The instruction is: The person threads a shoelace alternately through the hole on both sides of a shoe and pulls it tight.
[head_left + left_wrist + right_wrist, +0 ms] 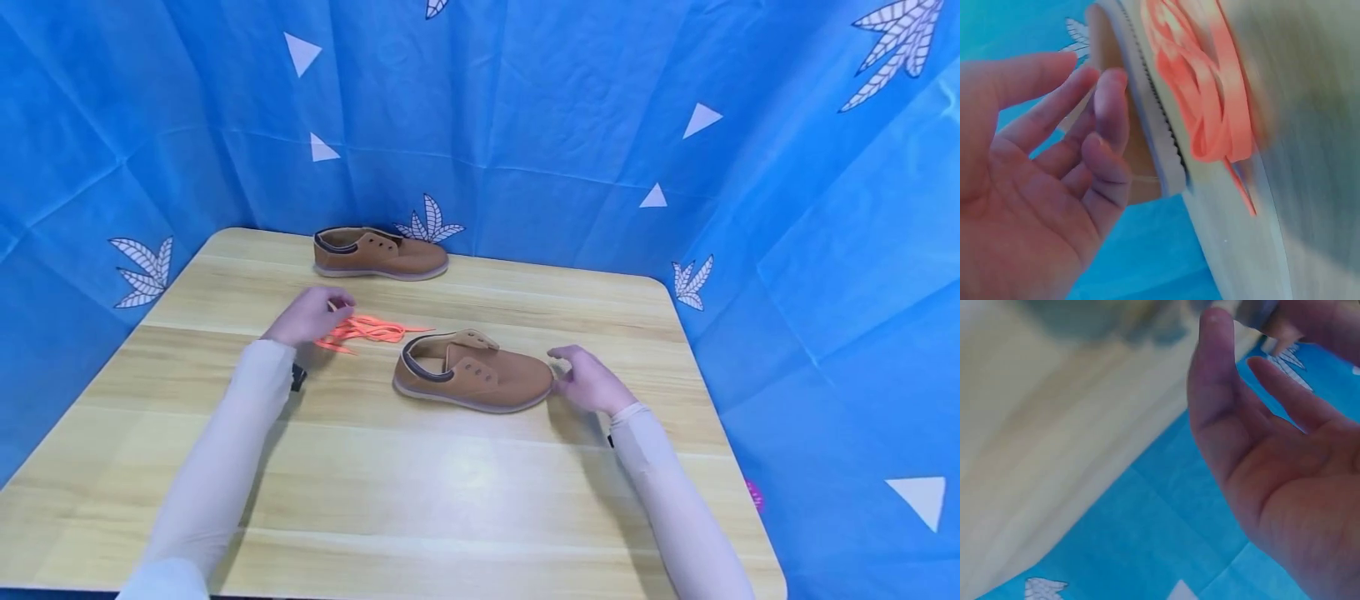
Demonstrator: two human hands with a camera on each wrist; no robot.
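My left hand (311,315) hovers at the left end of a bundle of orange shoelaces (371,329), its fingers loosely bent. In the left wrist view the bundled laces (1210,94) lie apart from the fingers, and nothing is in the palm. A brown shoe (487,375) without laces sits mid-table, toe to the right, its tongue and eyelet flaps showing. My right hand (592,382) is at that shoe's toe, fingers relaxed and parted; whether they touch it I cannot tell. The right wrist view shows this hand (1285,456) with its palm bare.
A second brown shoe (382,254), also unlaced, stands near the back edge of the wooden table (420,500), toe to the right. Blue patterned cloth (570,125) hangs close behind the table and along its sides.
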